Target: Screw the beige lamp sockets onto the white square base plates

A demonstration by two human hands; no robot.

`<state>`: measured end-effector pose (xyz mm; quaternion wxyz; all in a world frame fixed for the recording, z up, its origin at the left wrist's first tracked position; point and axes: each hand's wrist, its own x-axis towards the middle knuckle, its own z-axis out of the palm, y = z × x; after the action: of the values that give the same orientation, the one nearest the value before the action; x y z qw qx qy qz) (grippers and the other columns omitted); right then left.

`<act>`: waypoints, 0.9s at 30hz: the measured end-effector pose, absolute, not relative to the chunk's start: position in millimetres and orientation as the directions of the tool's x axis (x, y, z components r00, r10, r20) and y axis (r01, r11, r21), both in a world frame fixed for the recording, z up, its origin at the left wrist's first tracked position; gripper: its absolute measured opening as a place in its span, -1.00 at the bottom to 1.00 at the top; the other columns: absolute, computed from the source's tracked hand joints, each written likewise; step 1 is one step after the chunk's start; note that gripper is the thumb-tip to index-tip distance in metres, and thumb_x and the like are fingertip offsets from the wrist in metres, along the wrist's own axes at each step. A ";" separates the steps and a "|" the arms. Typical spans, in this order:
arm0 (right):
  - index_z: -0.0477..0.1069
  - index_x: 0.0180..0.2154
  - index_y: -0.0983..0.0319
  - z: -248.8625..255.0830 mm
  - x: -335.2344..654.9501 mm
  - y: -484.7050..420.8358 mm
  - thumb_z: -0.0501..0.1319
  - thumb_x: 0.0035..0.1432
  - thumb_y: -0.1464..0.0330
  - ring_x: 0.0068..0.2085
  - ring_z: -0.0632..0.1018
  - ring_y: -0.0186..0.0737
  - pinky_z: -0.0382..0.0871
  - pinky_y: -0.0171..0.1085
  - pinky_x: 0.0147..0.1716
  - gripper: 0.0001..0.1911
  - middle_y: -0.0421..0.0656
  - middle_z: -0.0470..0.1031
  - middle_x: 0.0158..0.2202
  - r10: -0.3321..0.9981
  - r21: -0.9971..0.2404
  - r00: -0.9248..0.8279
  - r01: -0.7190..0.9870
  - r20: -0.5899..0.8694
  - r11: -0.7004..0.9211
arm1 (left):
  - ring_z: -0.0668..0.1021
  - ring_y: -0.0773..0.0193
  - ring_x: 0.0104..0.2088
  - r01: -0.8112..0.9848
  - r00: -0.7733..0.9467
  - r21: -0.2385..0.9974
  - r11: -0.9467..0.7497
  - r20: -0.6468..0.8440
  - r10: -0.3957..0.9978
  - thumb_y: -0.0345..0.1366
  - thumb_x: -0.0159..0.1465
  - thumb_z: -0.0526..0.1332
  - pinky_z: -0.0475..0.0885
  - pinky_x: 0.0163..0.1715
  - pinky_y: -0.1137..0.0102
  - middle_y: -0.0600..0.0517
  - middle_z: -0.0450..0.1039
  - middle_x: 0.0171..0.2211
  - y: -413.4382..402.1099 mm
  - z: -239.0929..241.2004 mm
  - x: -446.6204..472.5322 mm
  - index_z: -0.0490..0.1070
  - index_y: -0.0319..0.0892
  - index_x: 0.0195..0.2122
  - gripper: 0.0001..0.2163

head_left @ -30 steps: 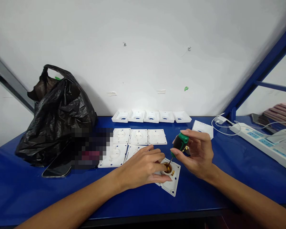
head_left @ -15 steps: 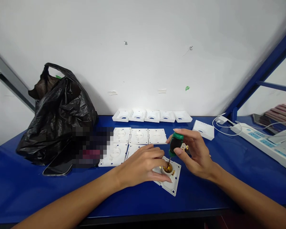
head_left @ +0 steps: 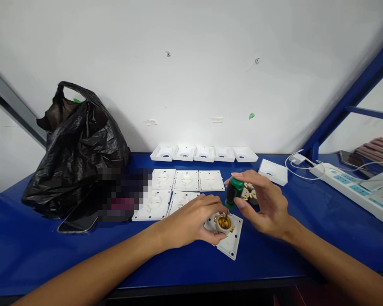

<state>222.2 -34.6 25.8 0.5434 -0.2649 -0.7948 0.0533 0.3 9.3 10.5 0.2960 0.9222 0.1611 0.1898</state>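
Note:
In my right hand (head_left: 266,204) is a short stubby screwdriver (head_left: 235,191) with a green and black handle, held between thumb and fingers. Its shaft points down into a round lamp socket (head_left: 223,222) with a brass-coloured inside. That socket stands on a square white base plate (head_left: 231,246) lying askew on the blue table. My left hand (head_left: 201,216) grips the socket from the left, thumb in front and fingers behind. Behind my right hand, partly hidden, lie several round pale parts (head_left: 250,194) with brass-coloured pieces.
Several white plates (head_left: 185,180) lie in rows beyond my left hand. White square covers (head_left: 204,155) line the wall, and another cover (head_left: 273,171) sits to the right. A black plastic bag (head_left: 79,157) and phone (head_left: 78,221) are left; a power strip (head_left: 354,187) is right.
My left index finger has drawn back from the socket's opening, so its brass inside shows more. The round parts behind my right hand are more exposed. The screwdriver stays in the socket.

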 end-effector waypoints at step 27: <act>0.27 0.30 -0.02 17.5 226.4 -35.7 0.36 0.30 0.46 -0.09 0.60 -0.09 0.57 -0.04 -0.09 -0.37 -0.14 0.51 -0.05 0.543 -0.444 -0.215 0.376 0.812 0.813 | 0.60 0.07 -0.06 0.256 0.873 0.493 -0.832 0.251 0.417 -0.10 0.37 0.45 0.40 0.15 0.10 -0.01 0.60 -0.06 5.5 8.7 1.0 0.47 -0.14 0.09 -0.63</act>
<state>226.4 -35.7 17.5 0.5521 -0.2962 -0.7758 0.0756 1.0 5.5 8.7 0.2282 0.9405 0.1790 0.1768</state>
